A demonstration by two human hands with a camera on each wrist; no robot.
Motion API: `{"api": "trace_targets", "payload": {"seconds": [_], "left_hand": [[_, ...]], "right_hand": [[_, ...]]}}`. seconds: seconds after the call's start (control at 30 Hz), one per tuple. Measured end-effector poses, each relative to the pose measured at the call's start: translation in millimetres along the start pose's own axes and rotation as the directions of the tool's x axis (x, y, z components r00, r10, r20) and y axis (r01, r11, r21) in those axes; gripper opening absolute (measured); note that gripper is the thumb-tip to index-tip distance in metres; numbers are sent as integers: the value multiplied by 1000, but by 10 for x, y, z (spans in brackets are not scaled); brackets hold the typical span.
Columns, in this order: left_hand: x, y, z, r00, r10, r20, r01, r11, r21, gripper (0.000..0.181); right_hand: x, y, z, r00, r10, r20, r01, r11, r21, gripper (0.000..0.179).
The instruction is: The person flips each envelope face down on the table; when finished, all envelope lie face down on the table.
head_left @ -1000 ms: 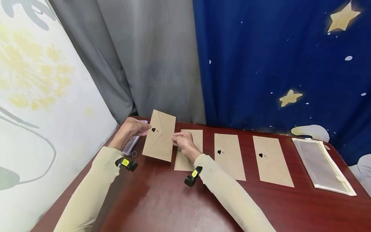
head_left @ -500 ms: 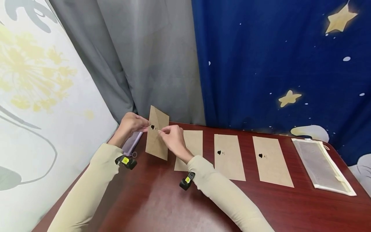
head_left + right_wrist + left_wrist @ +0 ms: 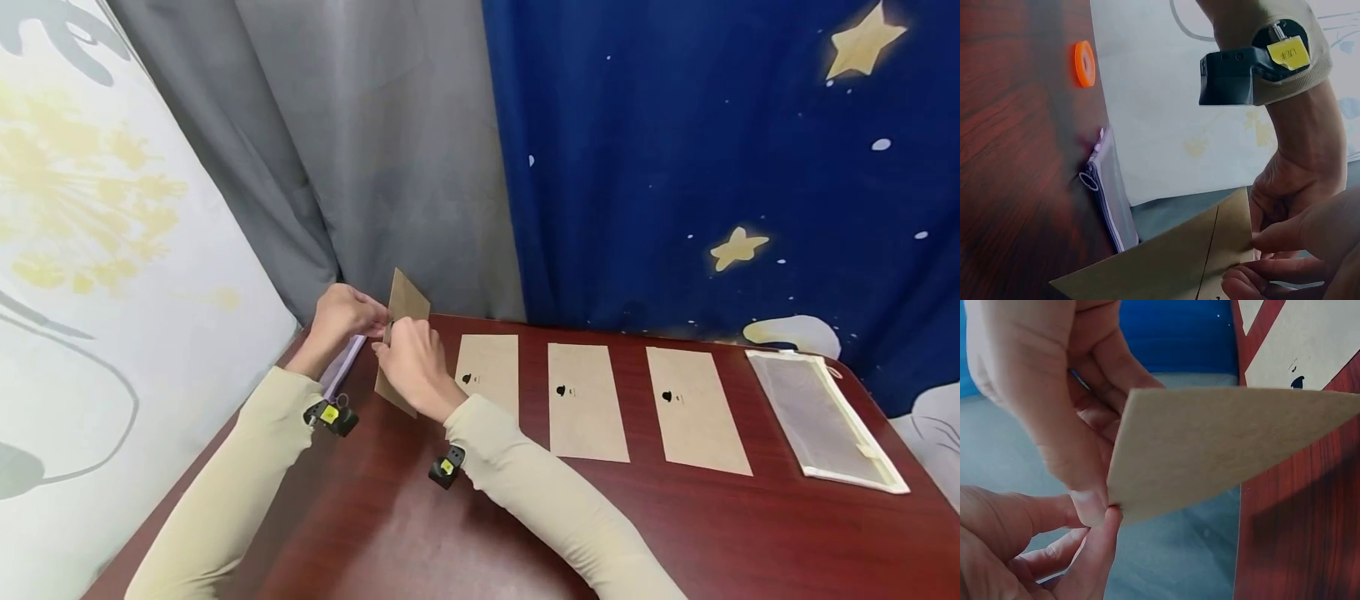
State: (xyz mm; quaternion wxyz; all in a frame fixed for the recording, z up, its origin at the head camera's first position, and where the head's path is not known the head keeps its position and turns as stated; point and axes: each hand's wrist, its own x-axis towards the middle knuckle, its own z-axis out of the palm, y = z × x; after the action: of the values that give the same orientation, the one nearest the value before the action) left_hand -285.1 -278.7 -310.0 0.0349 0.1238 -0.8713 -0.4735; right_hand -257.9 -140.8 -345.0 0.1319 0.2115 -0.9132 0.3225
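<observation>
Both hands pinch one brown paper envelope [image 3: 405, 333]: the left hand [image 3: 341, 315] at its top edge, the right hand [image 3: 408, 358] now in front of it. Since a second ago the envelope has turned from flat-facing to nearly edge-on, lifted above the worktop [image 3: 420, 517]. To the left of the hands lies a soft lilac zip pouch [image 3: 343, 367]; to their right, three flat matte envelopes [image 3: 585, 404] and a mesh pouch [image 3: 821, 425].

Both arms wear long beige sleeves [image 3: 225, 492] with ribbed cuffs, leaving the hands bare. Just behind each cuff sits a small black wrist camera [image 3: 332, 416] carrying a yellow label; the other camera [image 3: 446, 467] matches it.
</observation>
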Motion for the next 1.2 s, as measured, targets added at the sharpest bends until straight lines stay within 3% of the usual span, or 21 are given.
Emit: {"api": "trace_targets", "payload": {"seconds": [0.2, 0.4, 0.5, 0.6, 0.7, 0.8, 0.87, 1.2], "left_hand": [[-5, 61, 21, 999, 31, -10, -30, 999, 40, 21], [-27, 43, 62, 998, 62, 1, -62, 997, 45, 23], [-8, -54, 66, 1000, 24, 13, -24, 1000, -21, 34], [65, -227, 71, 997, -53, 55, 61, 986, -157, 43], [173, -462, 82, 972, -146, 186, 191, 949, -251, 47], [241, -668, 120, 916, -198, 348, 312, 897, -312, 47], [243, -736, 139, 889, -199, 412, 353, 871, -341, 45], [261, -755, 242, 878, -207, 431, 379, 850, -365, 34]], "right_hand": [[8, -32, 0, 1000, -14, -26, 10, 990, -142, 17], [1, 0, 36, 997, 7, -71, -19, 984, -176, 16], [-8, 24, 59, 997, 9, -79, -22, 986, -167, 20], [-5, 45, 69, 996, 7, -91, -21, 988, -152, 26], [1, 42, 63, 995, 17, -94, -29, 991, -132, 29], [-5, 21, 54, 997, 26, -79, -35, 992, -118, 25], [-12, 5, 52, 997, 27, -70, -35, 993, -114, 23], [-27, 18, 15, 995, 48, -93, -55, 995, -79, 27]]}}
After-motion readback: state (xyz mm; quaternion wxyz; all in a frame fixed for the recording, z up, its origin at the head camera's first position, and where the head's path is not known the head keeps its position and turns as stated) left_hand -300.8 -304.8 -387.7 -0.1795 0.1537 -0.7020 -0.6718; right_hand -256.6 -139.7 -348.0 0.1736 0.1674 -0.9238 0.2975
